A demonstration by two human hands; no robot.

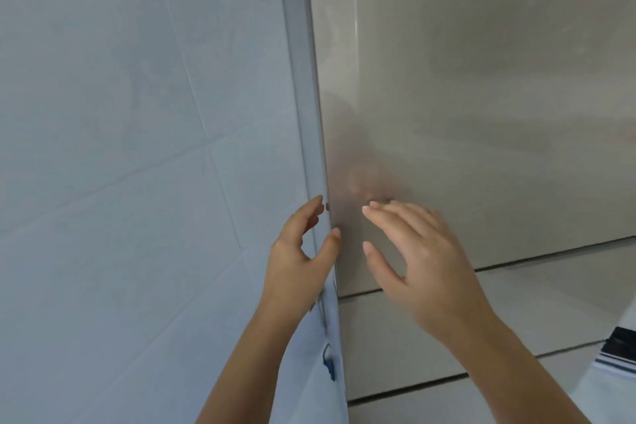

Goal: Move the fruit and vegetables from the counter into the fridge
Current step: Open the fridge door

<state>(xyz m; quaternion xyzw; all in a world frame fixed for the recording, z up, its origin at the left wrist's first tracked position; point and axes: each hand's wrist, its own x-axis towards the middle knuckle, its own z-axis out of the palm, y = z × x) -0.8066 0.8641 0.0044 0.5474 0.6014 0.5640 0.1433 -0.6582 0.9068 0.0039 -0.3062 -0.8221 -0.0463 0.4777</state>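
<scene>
A glossy beige fridge door (464, 96) fills the right half of the view, with its pale side edge (303, 79) running down the middle. My left hand (299, 251) curls around that edge, fingers on the left side and thumb on the front, holding nothing else. Flat and spread, my right hand (413, 251) hovers at the door's front surface, its blurred reflection just above it. No fruit or vegetables are in view.
A white tiled wall (120, 148) takes up the left half, very close to the fridge's edge. Lower fridge panels (413, 348) with dark horizontal seams sit below the door. A dark and white striped object (619, 351) peeks in at the right edge.
</scene>
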